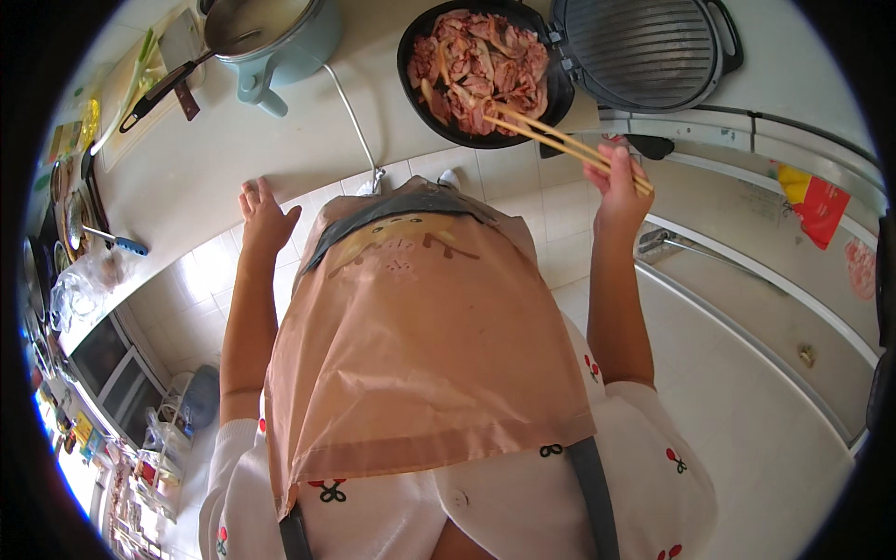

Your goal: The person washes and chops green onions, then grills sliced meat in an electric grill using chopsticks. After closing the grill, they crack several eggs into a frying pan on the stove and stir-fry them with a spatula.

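In my right hand is a pair of wooden chopsticks, whose tips reach into sliced meat, pink with some paler pieces. The meat covers most of the round black pan of a hinged electric griddle. Its ridged lid lies folded back to the right. My left hand holds nothing; its fingers are spread, with their tips at the counter's front edge.
On the counter, a light-blue electric pot carries a black-handled skimmer. Left of it, a cleaver and scallions lie on a cutting board. A white cord hangs over the front edge. A blue-handled utensil lies farther left.
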A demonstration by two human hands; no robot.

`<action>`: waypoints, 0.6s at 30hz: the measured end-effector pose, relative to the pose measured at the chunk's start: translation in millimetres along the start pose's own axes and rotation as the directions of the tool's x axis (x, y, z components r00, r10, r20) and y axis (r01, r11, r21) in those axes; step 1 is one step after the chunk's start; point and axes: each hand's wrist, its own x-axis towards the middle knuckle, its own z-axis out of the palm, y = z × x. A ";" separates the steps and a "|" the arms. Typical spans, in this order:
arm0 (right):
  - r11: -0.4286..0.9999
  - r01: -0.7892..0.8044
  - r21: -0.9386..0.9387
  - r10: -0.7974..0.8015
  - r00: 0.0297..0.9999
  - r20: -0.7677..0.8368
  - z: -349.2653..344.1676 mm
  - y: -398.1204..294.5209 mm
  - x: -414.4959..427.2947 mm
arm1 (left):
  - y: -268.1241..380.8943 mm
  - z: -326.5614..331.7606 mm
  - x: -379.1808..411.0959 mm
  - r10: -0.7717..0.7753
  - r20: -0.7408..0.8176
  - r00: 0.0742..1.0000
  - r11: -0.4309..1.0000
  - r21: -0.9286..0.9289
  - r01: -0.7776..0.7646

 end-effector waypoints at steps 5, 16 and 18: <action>0.968 -0.185 0.169 0.203 0.975 -0.095 -20.3 37.5 -16.0 | 2.9 -1.2 6.4 -0.002 0.050 0.999 0.997 0.078 -0.002; 0.753 -0.340 0.563 0.457 0.886 -0.076 -20.2 84.2 -20.6 | -0.7 2.7 11.0 0.022 0.083 0.996 0.986 0.160 -0.035; 0.765 -0.342 0.546 0.430 0.902 -0.037 -14.0 85.1 -18.4 | -6.3 9.0 14.3 0.042 0.057 0.997 0.984 0.173 -0.051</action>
